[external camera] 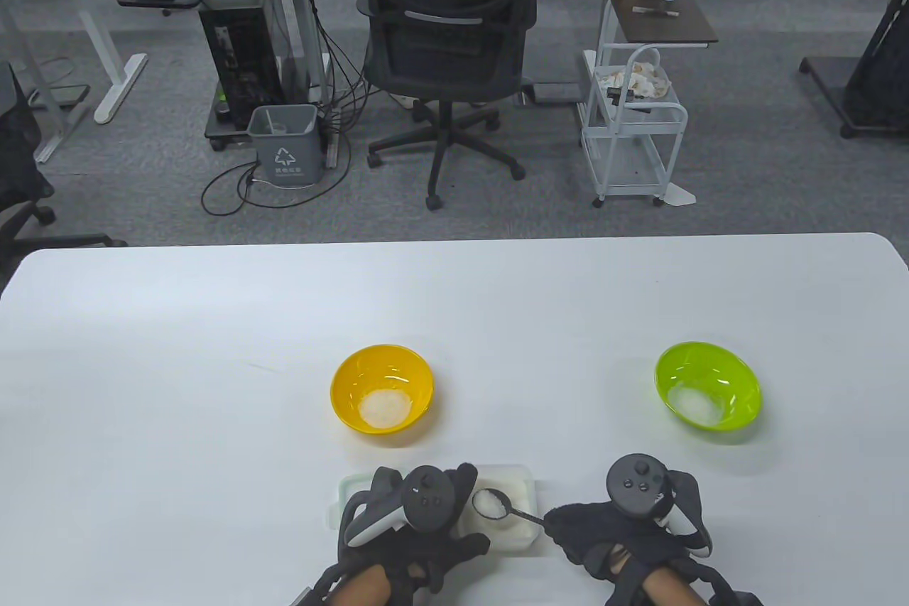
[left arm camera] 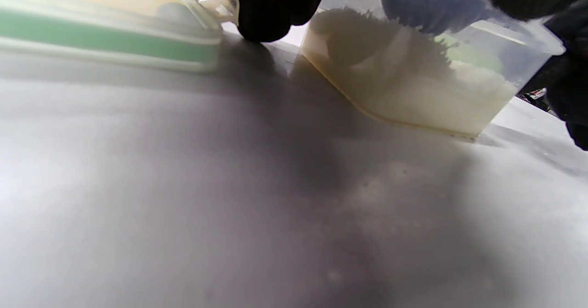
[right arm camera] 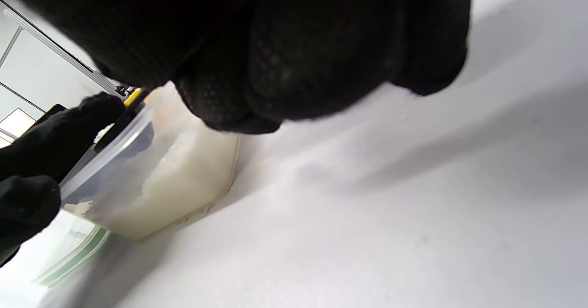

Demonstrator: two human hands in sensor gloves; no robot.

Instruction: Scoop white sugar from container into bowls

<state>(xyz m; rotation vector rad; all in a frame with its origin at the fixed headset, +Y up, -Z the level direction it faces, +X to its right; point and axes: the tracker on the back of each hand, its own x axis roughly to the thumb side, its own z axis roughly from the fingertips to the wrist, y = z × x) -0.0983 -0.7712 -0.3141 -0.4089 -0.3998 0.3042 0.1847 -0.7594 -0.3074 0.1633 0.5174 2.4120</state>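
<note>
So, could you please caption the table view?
Right hand lifts a sugar-filled spoon over the container.

Overhead camera looks down across the desk (external camera: 213, 364); both low wrist cameras closely share the sugar container (left arm camera: 413, 87).

Table view: bright, even overhead light, sharp w/ slight bowing at edges; soft shadows under bowls. Both wrist views dim and blurry: gloved fingers (right arm camera: 298, 46) out of focus at 12 o'clock, dark shadow mid-frame.
</note>
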